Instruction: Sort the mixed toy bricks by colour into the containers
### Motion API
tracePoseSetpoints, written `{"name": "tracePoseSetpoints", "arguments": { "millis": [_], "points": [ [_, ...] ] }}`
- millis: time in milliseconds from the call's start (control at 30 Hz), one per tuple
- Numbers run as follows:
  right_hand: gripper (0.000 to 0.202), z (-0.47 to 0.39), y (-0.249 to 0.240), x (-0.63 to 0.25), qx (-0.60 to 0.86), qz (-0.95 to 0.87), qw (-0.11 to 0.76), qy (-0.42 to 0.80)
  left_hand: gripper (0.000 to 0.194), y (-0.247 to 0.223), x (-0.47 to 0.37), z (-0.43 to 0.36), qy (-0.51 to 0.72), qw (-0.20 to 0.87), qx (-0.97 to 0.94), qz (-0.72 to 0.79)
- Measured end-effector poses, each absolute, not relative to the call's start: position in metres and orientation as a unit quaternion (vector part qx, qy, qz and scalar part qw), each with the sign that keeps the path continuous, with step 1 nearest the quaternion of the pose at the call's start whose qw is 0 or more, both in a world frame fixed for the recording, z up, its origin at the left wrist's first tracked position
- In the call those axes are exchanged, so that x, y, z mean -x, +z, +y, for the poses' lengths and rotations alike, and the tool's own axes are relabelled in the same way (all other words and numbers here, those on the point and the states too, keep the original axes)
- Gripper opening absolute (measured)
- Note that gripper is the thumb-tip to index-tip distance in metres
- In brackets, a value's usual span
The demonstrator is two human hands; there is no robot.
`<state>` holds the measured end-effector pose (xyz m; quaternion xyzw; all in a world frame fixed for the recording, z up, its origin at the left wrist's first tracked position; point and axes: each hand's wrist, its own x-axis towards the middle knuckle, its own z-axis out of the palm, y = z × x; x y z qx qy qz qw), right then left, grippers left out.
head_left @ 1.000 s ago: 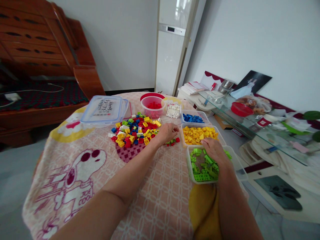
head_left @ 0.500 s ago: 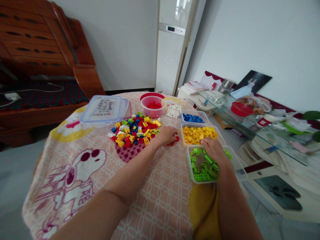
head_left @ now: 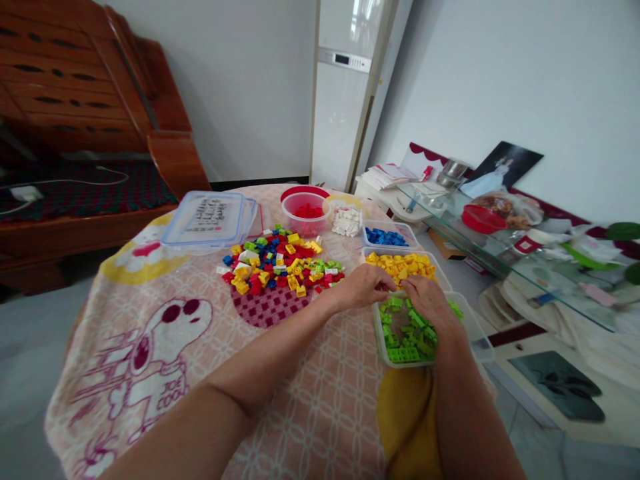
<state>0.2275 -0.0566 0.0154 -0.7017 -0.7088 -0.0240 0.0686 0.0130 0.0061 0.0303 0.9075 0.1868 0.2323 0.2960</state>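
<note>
My left hand is at the near left corner of the tub of yellow toy bricks, fingers curled together. Close beside it, my right hand hovers over the border between that tub and the tub of green bricks, its thumb and fingers pinched. Whatever either hand holds is hidden or too small to name. Left of the hands, a mixed pile of toy bricks in red, yellow, blue, green and white lies on the patterned cloth.
Behind the yellow tub stand a tub of blue bricks, white bricks and a round tub of red bricks. Clear lids lie at the back left. A glass shelf with household items runs along the right.
My left hand has moved right from the edge of the brick pile to beside my right hand, uncovering the pile's right end. My right hand has barely moved.
</note>
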Motion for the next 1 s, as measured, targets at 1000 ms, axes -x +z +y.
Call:
{"name": "tracePoseSetpoints", "arguments": {
  "millis": [1000],
  "points": [
    [0.034,-0.057,0.018,-0.226,0.708,-0.705,0.050,-0.014,0.016,0.000,0.044,0.079,0.142,0.142,-0.868,0.454]
  ]
}}
